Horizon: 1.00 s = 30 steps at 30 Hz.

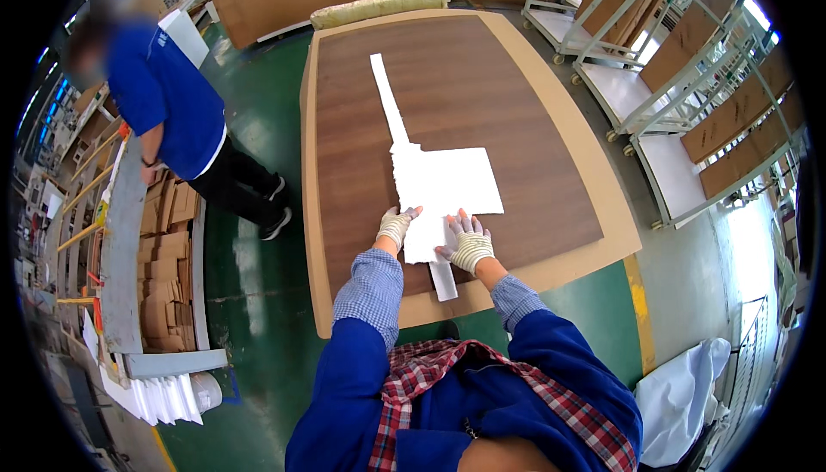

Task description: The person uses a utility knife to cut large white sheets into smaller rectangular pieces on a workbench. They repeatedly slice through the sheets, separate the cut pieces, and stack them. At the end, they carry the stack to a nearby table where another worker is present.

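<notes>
A stack of white foam sheets (460,175) with ragged left edges lies on a brown wood-grain panel (482,67). My left hand (397,225), in a striped glove with bare fingertips, rests at the stack's left edge, thumb and fingers apart. On the near right part of the sheets, my right hand (469,241) lies with fingers spread, gloved the same way. A long narrow white strip (388,98) runs away from the stack's far side. Another white strip (443,282) sticks out from under its near edge. How many sheets are stacked is unclear.
Brown cardboard (572,119) borders the panel. A wrapped roll (379,9) lies at its far edge. To the left, a person in blue (168,102) stands beside a bin of cardboard pieces (165,291). White wheeled racks (667,171) line the right side.
</notes>
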Tool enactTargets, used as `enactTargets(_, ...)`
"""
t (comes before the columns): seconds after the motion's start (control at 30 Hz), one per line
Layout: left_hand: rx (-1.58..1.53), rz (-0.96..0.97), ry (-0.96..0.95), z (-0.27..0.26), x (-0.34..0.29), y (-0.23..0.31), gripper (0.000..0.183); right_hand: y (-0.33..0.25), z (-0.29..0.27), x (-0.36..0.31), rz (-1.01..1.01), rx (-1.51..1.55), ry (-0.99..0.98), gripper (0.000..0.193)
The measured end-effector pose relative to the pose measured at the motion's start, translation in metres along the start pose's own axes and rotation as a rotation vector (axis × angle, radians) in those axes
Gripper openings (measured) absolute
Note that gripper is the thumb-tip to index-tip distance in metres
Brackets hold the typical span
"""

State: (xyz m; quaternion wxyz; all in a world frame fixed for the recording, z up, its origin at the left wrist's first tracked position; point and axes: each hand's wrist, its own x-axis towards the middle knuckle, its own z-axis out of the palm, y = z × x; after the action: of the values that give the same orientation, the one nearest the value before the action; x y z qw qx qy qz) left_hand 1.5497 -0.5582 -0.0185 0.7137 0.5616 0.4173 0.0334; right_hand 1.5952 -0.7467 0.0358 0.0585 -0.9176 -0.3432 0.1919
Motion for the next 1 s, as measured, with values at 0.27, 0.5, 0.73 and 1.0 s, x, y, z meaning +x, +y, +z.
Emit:
enactTargets(0.27,-0.014,-0.200,-0.057,0.010,-0.017,-0.027,0.054,0.014,-0.046,0.010,0.071,-0.048,0.063,0.053)
enactTargets(0.5,-0.307,-0.007,-0.141,0.010,-0.079,-0.041,0.042,0.001,-0.044,0.041,-0.133,0.040,0.089,0.054)
enactTargets(0.73,-0.647,-0.251,-0.474,0.023,-0.096,-0.034,0.047,0.025,0.004,0.034,-0.145,0.117,0.378,0.042)
enactTargets(1.0,-0.891,-0.168,-0.510,0.035,-0.104,-0.038,0.054,0.029,0.009,0.025,-0.173,0.144,0.413,0.040)
